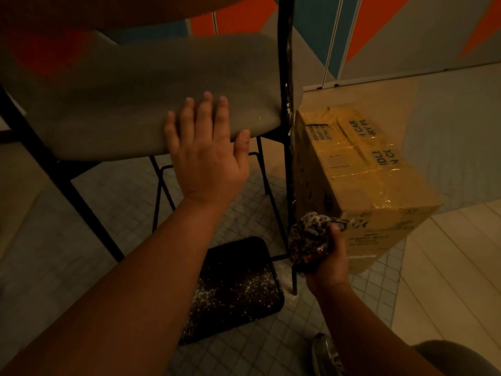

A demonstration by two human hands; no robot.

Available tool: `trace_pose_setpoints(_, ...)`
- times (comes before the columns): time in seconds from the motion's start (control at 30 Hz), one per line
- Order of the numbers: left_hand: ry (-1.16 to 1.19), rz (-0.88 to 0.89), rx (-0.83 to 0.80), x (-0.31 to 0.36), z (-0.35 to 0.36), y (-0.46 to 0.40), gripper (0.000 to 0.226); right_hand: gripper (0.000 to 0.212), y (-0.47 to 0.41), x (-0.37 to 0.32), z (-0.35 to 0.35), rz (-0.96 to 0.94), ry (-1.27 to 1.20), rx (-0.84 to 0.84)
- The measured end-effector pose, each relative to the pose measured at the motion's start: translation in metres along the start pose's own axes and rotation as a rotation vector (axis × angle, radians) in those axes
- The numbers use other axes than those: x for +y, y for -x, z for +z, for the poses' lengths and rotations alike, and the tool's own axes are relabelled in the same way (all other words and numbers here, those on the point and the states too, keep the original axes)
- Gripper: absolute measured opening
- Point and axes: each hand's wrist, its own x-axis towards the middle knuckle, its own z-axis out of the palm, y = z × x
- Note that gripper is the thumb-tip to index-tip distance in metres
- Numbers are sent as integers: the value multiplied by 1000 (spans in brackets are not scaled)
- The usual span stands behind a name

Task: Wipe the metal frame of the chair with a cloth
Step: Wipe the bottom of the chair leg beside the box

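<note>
While the left hand [207,147] lies flat with straight fingers on the front edge of the one grey chair seat [141,99], the right hand [329,260] clenches one crumpled, speckled cloth [309,237] against the lower part of the black metal leg [288,164]. One taped cardboard box [360,183] stands just beside that leg, crowding it on the right. One dark mat [233,291], dusted with white specks, lies on the tiled floor [103,229] under the chair. One shoe [325,354] shows near the bottom edge.
</note>
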Motion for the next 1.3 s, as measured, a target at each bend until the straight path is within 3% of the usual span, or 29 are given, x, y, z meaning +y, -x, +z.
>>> trace_pose_setpoints(0.23,10,-5,55,2,5,0,55,42,-12,-4,-9,-236,100,193)
trace_pose_setpoints(0.33,12,-8,67,2,6,0,55,23,-15,1,-3,-338,287,147)
trace_pose_setpoints(0.5,0,-13,82,3,8,1,55,29,-29,28,18,-469,776,-107)
trace_pose_setpoints(0.7,-15,-34,137,4,15,1,54,16,-53,34,31,-565,934,-110)
trace_pose_setpoints(0.87,-7,-30,226,7,22,2,54,16,-76,49,8,-514,997,-79)
trace_pose_setpoints(1.3,-14,-22,280,6,24,2,53,26,-108,78,-34,-137,939,19)
